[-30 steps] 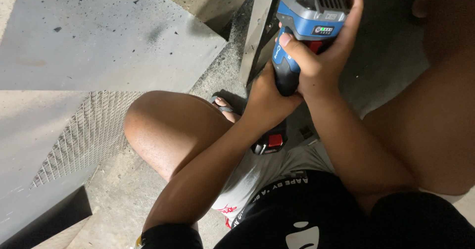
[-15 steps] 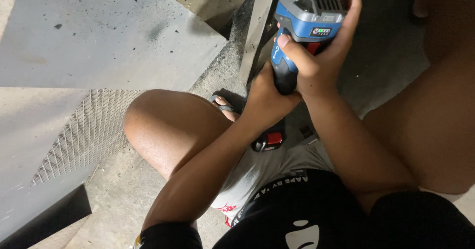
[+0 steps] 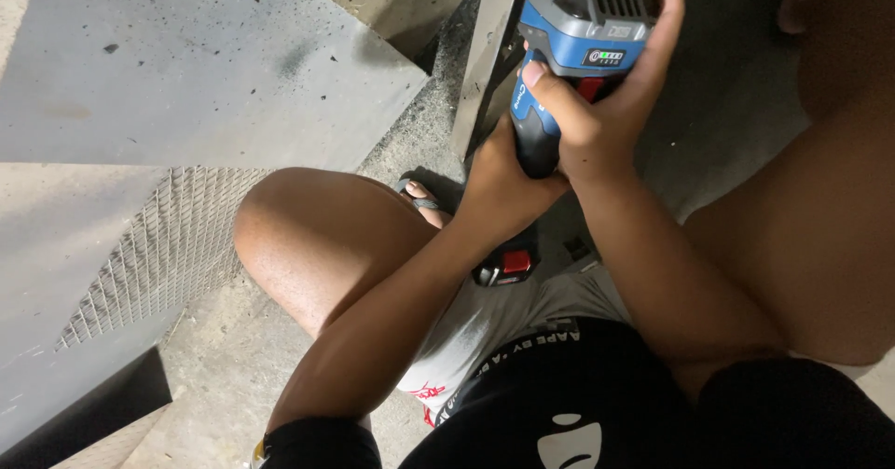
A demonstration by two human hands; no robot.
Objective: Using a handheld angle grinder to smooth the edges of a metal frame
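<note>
**Both hands clamped on a cordless power tool**

The person squats on the concrete floor point(image 3: 186, 376), gripping a blue-and-grey plastic cordless power tool point(image 3: 583, 35) with a dark handle and red switch. The right hand point(image 3: 606, 105) wraps fingers tightly over its body; the left hand point(image 3: 499, 185) closes around the handle below. The tool sits against an upright grey metal bar point(image 3: 485, 49), beside a flat grey metal sheet point(image 3: 186, 68) and wire mesh panel point(image 3: 158, 255).

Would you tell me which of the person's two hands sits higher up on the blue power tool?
The right hand, wrapped around the power tool at its grey-and-blue body; the left hand grips the handle below it.
</note>
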